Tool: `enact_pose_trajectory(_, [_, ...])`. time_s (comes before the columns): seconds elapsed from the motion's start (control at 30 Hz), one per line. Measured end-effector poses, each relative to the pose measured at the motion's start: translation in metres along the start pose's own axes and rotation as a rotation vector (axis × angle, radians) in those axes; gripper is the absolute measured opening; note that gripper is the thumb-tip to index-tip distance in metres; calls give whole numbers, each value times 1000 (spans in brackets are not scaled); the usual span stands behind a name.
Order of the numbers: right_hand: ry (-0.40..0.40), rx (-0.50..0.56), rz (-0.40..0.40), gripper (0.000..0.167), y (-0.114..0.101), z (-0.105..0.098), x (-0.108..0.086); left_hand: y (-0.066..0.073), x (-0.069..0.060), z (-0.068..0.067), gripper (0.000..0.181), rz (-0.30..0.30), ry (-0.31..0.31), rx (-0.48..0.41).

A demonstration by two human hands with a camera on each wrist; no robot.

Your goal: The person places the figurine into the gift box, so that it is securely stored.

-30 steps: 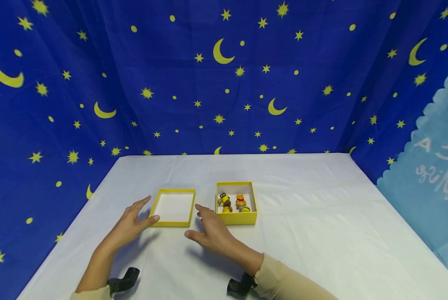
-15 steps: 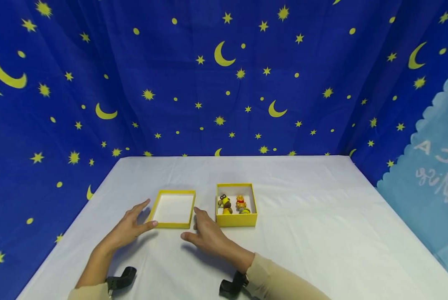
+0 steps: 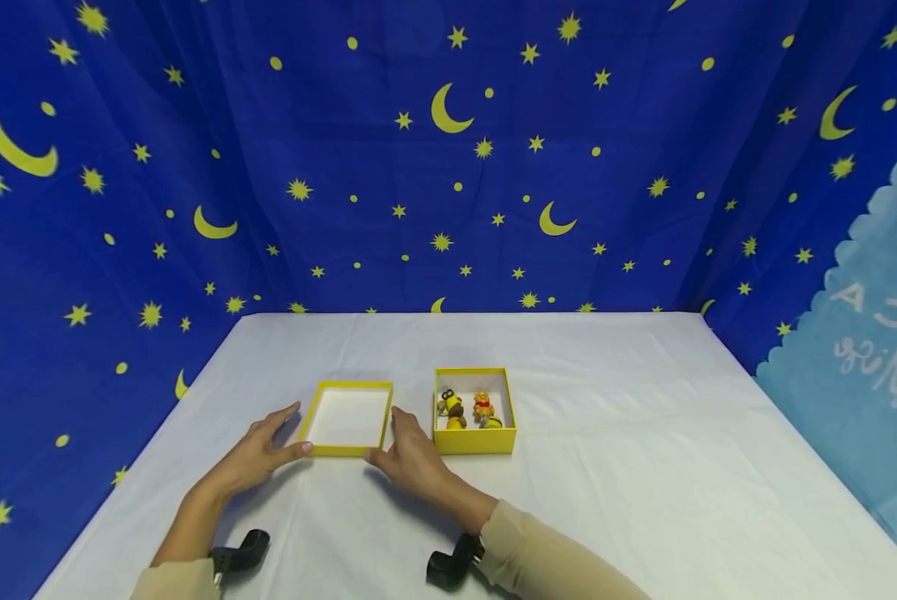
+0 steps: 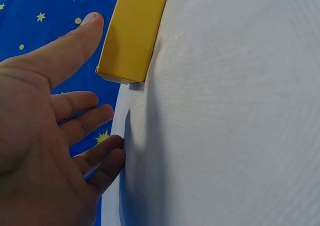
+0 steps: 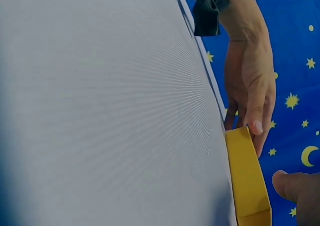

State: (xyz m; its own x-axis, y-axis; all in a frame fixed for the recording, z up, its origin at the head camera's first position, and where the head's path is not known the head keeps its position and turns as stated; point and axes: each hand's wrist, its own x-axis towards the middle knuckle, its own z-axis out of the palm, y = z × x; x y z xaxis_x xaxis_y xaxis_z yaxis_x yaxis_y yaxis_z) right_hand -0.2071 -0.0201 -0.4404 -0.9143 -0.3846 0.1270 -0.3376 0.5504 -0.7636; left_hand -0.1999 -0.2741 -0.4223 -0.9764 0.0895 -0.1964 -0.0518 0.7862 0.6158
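Observation:
A shallow yellow box lid [image 3: 341, 451], white inside, lies hollow side up on the white cloth. My left hand [image 3: 249, 460] is at its left side, fingers extended, thumb by the near left corner; the left wrist view shows that thumb [image 4: 82, 40] beside the yellow wall. On the other side is my right hand [image 3: 418, 460], its fingers along the lid's right edge and its thumb by the near right corner. In the right wrist view, only the right thumb [image 5: 295, 188] shows, slightly apart from the lid. Neither hand grips it.
Just right of the lid stands a deeper open yellow box [image 3: 474, 442]. It contains several small toy figures, among them an orange bear in red [image 3: 483, 406] and a yellow goggled figure [image 3: 451, 402]. A blue star-and-moon curtain [image 3: 448, 183] closes off the back.
My right hand has moved left toward the lid, its thumb coming up to the near right corner. The left hand has shifted very slightly. Lid and box stay in place.

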Motion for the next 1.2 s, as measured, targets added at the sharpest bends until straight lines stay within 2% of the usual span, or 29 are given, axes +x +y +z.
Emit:
enact_pose_trajectory(0.13, [16,-22,8,76,1,3,3,0,2,0,92,-5,-5,-6])
enact_pose_trajectory(0.47, [19,-24,34,68,3,7,7,-3,6,2,85,47,9,3])
enact_pose_trajectory(0.9, [15,-27,23,57,2,7,7,-1,7,1,87,25,-9,-25])
enact_pose_trajectory(1.2, [15,-30,28,56,2,7,5,0,5,1,84,38,-21,-48])
